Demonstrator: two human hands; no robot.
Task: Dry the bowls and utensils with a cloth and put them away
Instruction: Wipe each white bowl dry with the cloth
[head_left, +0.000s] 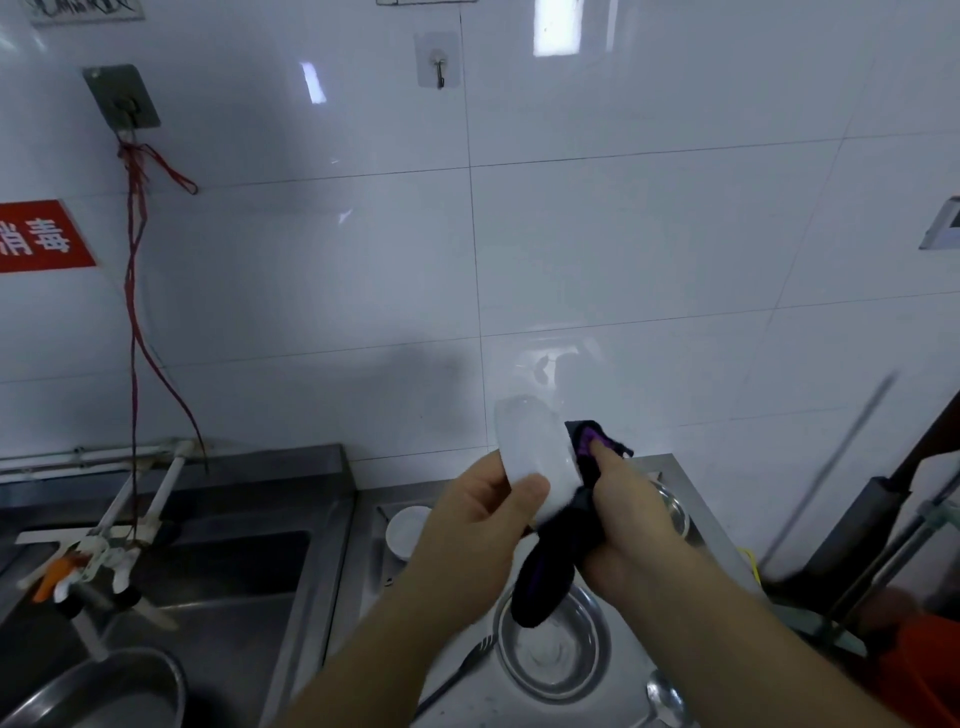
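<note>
Hiding part of the white bowl (535, 457), a dark cloth (550, 566) wraps it

My left hand (467, 525) and right hand (631, 525) are showing bare, and both forearms are running back from the grip uncovered (no sleeve, glove, ring or watch is appearing anywhere along them).
</note>
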